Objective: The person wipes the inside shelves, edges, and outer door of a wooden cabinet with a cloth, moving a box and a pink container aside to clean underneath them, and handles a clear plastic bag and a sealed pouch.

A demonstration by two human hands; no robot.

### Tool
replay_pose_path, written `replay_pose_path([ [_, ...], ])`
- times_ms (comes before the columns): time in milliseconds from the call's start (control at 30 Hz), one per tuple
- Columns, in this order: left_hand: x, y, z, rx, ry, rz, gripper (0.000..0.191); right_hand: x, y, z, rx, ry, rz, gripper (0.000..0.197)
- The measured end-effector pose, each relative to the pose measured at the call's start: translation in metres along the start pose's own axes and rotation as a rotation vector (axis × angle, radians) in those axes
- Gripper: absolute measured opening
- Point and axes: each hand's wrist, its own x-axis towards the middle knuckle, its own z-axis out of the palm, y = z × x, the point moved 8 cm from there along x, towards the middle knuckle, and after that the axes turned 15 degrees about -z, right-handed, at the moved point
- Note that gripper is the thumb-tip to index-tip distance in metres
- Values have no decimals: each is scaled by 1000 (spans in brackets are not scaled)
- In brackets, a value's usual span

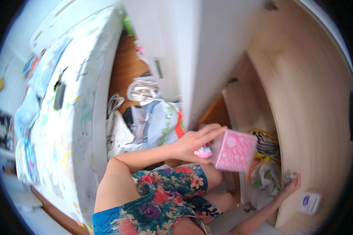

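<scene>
My left hand [191,144] grips a pink box [236,151] with a pattern of pale round dots, tilted in front of a wooden cabinet. A small pink object with a light blue part [204,152] shows at the same hand, by the fingers; its kind is unclear. Lower right, my right hand [294,183] is at the edge of a pale wooden shelf [309,126], its fingers closed around a small greyish item [289,177] too blurred to name. Nearby on the shelf is a white box with a purple mark [309,202].
Crumpled plastic bags [266,177] and a striped black-and-white item [266,144] fill a lower compartment. A blurred white door [191,58] stands upright ahead. Bags [161,123] lie on the wooden floor [125,67]. Left, a bed [85,123] carries a phone [59,97] and clothes.
</scene>
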Motion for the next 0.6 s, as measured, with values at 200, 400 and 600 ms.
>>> replay_pose_path([
  [200, -61, 39, -59, -76, -143, 24, 91, 1, 25, 3, 16, -46, -44, 18],
  [400, -134, 26, -132, -155, -18, -253, 107, 14, 42, -7, -159, -157, -41, 19],
  [600, -199, -16, -250, -336, 929, -544, 110, 23, 38, -15, -354, -1, -98, 20],
])
